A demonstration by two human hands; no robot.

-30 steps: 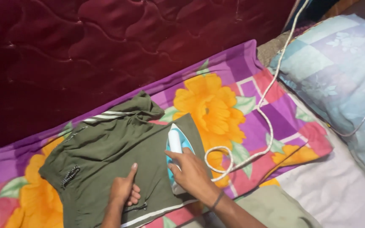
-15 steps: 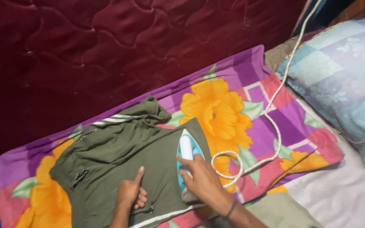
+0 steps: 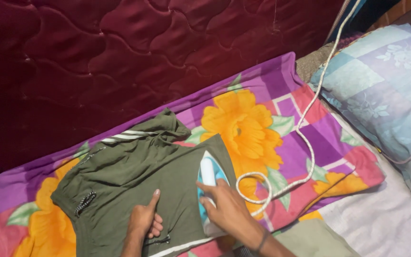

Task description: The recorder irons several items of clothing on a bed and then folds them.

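- Lower centre of the frame: the right hand point(image 3: 228, 209) grips the handle of a white and turquoise iron point(image 3: 207, 178), fingers wrapped around it; a dark band sits on that wrist.
- Just left of it, the left hand point(image 3: 144, 220) rests on the olive green garment point(image 3: 134, 176), fingers curled into a loose fist with the thumb stretched forward and pressed flat on the cloth; it holds nothing.
- The iron stands flat on the right edge of the garment, its tip pointing toward the top of the frame.
- The garment lies spread across the centre left, with white stripes near its upper fold and lower hem, and a dark drawstring at its left side.
- Beneath it lies a purple blanket point(image 3: 305, 143) printed with large yellow flowers and pink squares.
- A white cord point(image 3: 305, 128) loops just right of the iron and runs up to the upper right corner.
- Right side: a pale blue and lilac patchwork pillow point(image 3: 381, 81).
- Farthest, across the top: a dark red quilted mattress point(image 3: 120, 52).
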